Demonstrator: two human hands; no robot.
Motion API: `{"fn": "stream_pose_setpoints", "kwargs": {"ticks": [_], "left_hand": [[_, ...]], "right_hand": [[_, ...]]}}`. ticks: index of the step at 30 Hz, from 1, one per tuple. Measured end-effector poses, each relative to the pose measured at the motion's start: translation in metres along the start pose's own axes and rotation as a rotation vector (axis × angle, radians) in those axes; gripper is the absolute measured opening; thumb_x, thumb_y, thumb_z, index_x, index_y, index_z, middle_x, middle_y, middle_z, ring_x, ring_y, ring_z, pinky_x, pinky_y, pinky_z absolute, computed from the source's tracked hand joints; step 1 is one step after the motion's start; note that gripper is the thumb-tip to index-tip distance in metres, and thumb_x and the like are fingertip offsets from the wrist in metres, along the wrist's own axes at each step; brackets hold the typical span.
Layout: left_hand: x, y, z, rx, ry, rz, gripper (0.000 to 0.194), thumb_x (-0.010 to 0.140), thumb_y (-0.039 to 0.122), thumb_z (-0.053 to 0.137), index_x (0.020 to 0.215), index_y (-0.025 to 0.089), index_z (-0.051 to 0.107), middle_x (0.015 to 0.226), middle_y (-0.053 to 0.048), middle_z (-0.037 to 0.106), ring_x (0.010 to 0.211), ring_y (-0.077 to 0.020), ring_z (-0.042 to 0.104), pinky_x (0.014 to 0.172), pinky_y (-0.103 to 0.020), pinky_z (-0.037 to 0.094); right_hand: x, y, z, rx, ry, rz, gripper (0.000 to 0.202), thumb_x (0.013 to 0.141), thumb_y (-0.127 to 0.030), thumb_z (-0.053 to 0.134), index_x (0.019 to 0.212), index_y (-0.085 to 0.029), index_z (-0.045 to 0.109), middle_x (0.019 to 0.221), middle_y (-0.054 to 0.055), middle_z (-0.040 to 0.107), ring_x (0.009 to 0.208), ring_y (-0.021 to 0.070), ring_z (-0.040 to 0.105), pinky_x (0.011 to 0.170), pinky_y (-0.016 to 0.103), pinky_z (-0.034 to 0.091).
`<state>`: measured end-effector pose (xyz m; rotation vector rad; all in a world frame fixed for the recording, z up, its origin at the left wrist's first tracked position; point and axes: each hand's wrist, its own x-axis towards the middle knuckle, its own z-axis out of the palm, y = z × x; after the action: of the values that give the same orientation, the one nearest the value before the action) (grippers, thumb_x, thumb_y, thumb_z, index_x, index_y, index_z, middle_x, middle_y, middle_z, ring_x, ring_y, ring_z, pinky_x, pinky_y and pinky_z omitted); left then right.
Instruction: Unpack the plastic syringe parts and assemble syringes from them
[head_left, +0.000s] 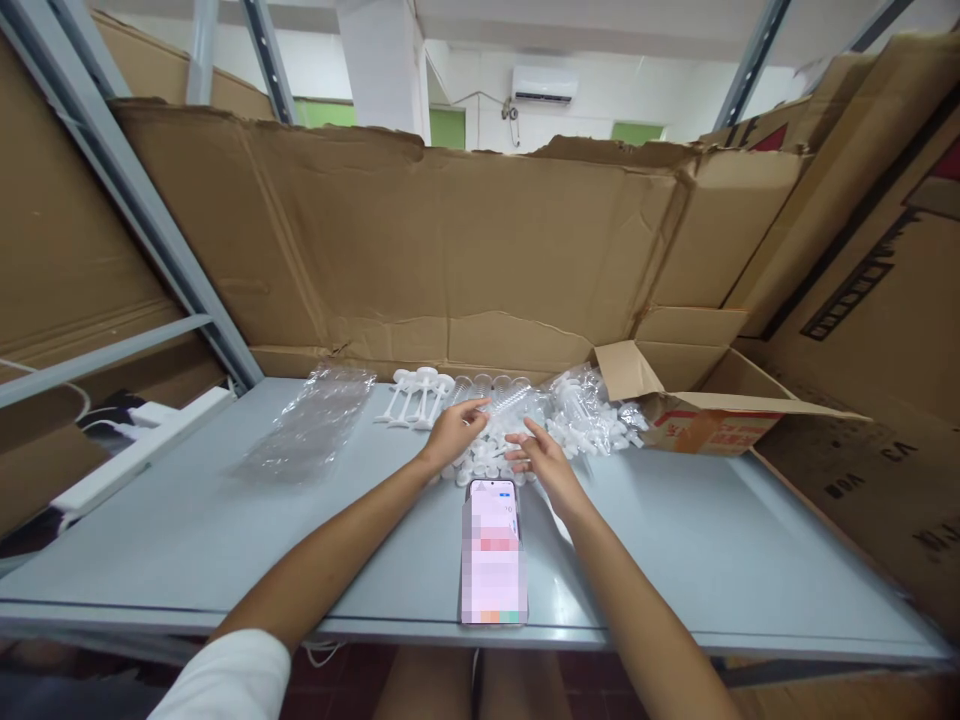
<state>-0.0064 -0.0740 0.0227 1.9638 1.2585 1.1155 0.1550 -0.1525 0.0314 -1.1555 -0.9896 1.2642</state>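
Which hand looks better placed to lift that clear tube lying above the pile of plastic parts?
Probably the left hand: its fingertips already touch the clear tube. The right hand lies open, lower, over the pile of plastic parts.

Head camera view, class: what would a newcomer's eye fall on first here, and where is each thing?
First, the two bare hands meeting mid-table: the left hand and right hand over a pile of clear plastic parts. Just in front of them lies a phone with a lit pink screen. Behind everything stands a torn cardboard wall, with an open cardboard box at the right.
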Motion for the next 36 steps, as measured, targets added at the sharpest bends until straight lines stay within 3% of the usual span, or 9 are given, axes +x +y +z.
{"fn": "stream_pose_setpoints", "kwargs": {"ticks": [6, 10, 19, 22, 25, 27, 29, 33, 36], "left_hand": [[0.027, -0.013, -0.013, 0.476, 0.297, -0.1, 0.037, 0.078, 0.036, 0.048, 0.112, 0.023, 0.059, 0.083, -0.004, 0.069, 0.082, -0.0189, 0.059, 0.078, -0.028, 0.039], [0.035, -0.016, -0.013, 0.587, 0.233, -0.129, 0.036, 0.079, 0.036, 0.048, 0.112, 0.025, 0.058, 0.088, -0.005, 0.068, 0.087, -0.0209, 0.059, 0.073, -0.027, 0.038], [0.044, -0.026, 0.004, 0.407, 0.201, -0.075, 0.035, 0.077, 0.033, 0.052, 0.11, 0.023, 0.051, 0.097, -0.005, 0.059, 0.08, -0.0159, 0.057, 0.067, -0.024, 0.04], [0.043, -0.028, 0.004, 0.356, 0.226, -0.048, 0.034, 0.076, 0.031, 0.053, 0.109, 0.021, 0.051, 0.099, -0.006, 0.055, 0.074, -0.0146, 0.056, 0.071, -0.026, 0.042], [0.039, -0.03, 0.0, 0.297, 0.248, -0.006, 0.033, 0.077, 0.029, 0.051, 0.11, 0.022, 0.051, 0.104, -0.007, 0.052, 0.069, -0.0129, 0.055, 0.073, -0.028, 0.043], [0.036, -0.032, -0.002, 0.273, 0.252, 0.027, 0.033, 0.077, 0.028, 0.05, 0.11, 0.022, 0.051, 0.106, -0.007, 0.051, 0.069, -0.0127, 0.055, 0.074, -0.029, 0.044], [0.034, -0.033, -0.004, 0.271, 0.247, 0.038, 0.033, 0.077, 0.027, 0.05, 0.11, 0.023, 0.051, 0.107, -0.007, 0.051, 0.071, -0.0133, 0.055, 0.075, -0.03, 0.044], [0.03, -0.034, -0.007, 0.285, 0.228, 0.028, 0.033, 0.077, 0.026, 0.051, 0.109, 0.022, 0.052, 0.108, -0.008, 0.051, 0.08, -0.0155, 0.055, 0.078, -0.03, 0.043], [0.026, -0.033, -0.008, 0.271, 0.208, 0.022, 0.032, 0.077, 0.026, 0.05, 0.109, 0.021, 0.052, 0.111, -0.008, 0.051, 0.085, -0.0168, 0.056, 0.079, -0.03, 0.043]], "right_hand": [[0.001, -0.001, -0.004, -0.059, -0.036, -0.052, 0.041, 0.073, -0.034, 0.057, 0.111, -0.019, 0.053, 0.092, 0.007, 0.064, 0.07, 0.0154, 0.061, 0.061, 0.028, 0.047], [0.004, 0.007, -0.006, -0.127, -0.059, -0.088, 0.035, 0.072, -0.036, 0.058, 0.102, -0.019, 0.057, 0.087, 0.006, 0.065, 0.066, 0.0146, 0.062, 0.058, 0.027, 0.045], [0.006, 0.009, -0.008, -0.28, -0.051, -0.194, 0.034, 0.074, -0.038, 0.052, 0.101, -0.018, 0.055, 0.085, 0.006, 0.064, 0.067, 0.016, 0.061, 0.059, 0.028, 0.047], [0.002, -0.004, -0.019, -0.551, 0.086, -0.388, 0.035, 0.078, -0.038, 0.047, 0.105, -0.018, 0.055, 0.091, 0.008, 0.063, 0.076, 0.0192, 0.059, 0.067, 0.033, 0.046], [0.0, -0.019, -0.038, -0.935, 0.438, -0.573, 0.039, 0.08, -0.039, 0.044, 0.112, -0.018, 0.054, 0.111, 0.012, 0.058, 0.104, 0.0275, 0.049, 0.087, 0.042, 0.037], [0.001, -0.026, -0.053, -1.12, 0.632, -0.495, 0.049, 0.079, -0.042, 0.046, 0.12, -0.013, 0.049, 0.117, 0.018, 0.053, 0.11, 0.0337, 0.042, 0.09, 0.047, 0.032], [0.005, -0.028, -0.066, -1.241, 0.698, -0.327, 0.063, 0.075, -0.046, 0.05, 0.125, -0.008, 0.044, 0.115, 0.025, 0.051, 0.11, 0.0388, 0.041, 0.086, 0.049, 0.033], [0.013, -0.025, -0.081, -1.271, 0.569, -0.111, 0.065, 0.072, -0.053, 0.051, 0.119, -0.007, 0.049, 0.102, 0.026, 0.059, 0.098, 0.0386, 0.052, 0.077, 0.047, 0.038], [0.016, -0.023, -0.083, -1.184, 0.524, -0.076, 0.056, 0.074, -0.05, 0.05, 0.115, -0.012, 0.053, 0.093, 0.021, 0.063, 0.089, 0.0344, 0.058, 0.071, 0.043, 0.041]]}}
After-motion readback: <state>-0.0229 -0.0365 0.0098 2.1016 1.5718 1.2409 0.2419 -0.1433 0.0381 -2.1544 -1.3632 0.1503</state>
